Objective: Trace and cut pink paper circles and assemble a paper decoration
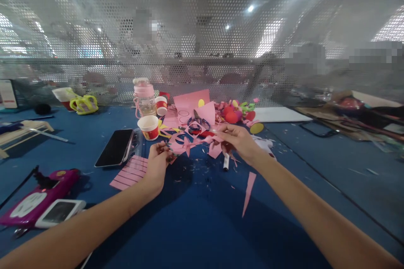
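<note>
Fingers curled together, my left hand [158,162] is at the left edge of a thin cut pink paper piece [188,147]. My right hand [238,139] pinches at its other end, so the piece seems to stretch between both hands, just above the blue tabletop. Exactly where each fingertip grips is hard to see. Behind it, dark-handled scissors [198,122] lie on pink paper sheets [206,112] and scraps. A white marker-like stick [226,162] lies below my right hand, and a long pink paper triangle [249,193] lies nearer to me.
A phone [115,148], striped pink paper [131,172] and a purple pouch [41,197] are at left. Paper cups [149,127] and a pink-lidded bottle [144,97] stand behind. Colourful paper shapes [232,115] lie beyond my right hand. A perforated metal screen [176,46] borders the back.
</note>
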Demonstrator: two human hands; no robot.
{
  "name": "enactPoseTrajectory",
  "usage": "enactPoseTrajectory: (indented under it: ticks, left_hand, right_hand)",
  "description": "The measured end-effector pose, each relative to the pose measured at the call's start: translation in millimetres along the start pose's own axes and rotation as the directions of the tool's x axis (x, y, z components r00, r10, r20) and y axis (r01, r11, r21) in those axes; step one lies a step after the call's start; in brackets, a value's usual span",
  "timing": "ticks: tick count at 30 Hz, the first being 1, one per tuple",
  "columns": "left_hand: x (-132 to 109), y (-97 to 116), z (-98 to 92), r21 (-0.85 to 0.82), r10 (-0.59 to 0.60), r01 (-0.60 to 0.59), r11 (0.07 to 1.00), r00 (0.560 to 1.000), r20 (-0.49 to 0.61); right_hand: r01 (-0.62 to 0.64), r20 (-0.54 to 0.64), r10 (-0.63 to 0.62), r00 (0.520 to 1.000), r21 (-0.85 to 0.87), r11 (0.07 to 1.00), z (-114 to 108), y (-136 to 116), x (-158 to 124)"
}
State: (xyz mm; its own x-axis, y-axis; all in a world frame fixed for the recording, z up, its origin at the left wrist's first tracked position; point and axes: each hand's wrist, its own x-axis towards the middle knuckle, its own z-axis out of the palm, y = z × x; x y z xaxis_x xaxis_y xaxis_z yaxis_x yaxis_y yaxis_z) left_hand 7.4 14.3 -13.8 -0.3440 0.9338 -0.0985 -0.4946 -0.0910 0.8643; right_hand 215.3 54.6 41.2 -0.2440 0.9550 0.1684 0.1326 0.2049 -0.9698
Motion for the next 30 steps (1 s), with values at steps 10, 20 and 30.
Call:
enactPoseTrajectory:
  ticks: [10, 20, 30]
  left_hand:
    - [0.2, 1.5, 1.1, 0.026, -0.020, 0.021, 0.999, 1.000, -0.020]
    - [-0.7, 2.4, 2.6, 0.026, -0.035, 0.035, 0.999, 0.999, -0.015]
    - [0.3, 1.0, 0.9, 0.022, -0.018, 0.018, 1.000, 1.000, 0.008]
  right_hand:
    - [0.265, -0.037, -0.312, 0.949, -0.442, 0.857, -7.6, 3.7, 2.9]
    - [0.185, 0.250, -0.114, 0.961, -0.279, 0.942, -13.1, -2.8, -2.5]
    - [0.127, 0.349, -0.041, 0.936, -0.226, 0.966, -2.3, -1.1, -2.5]
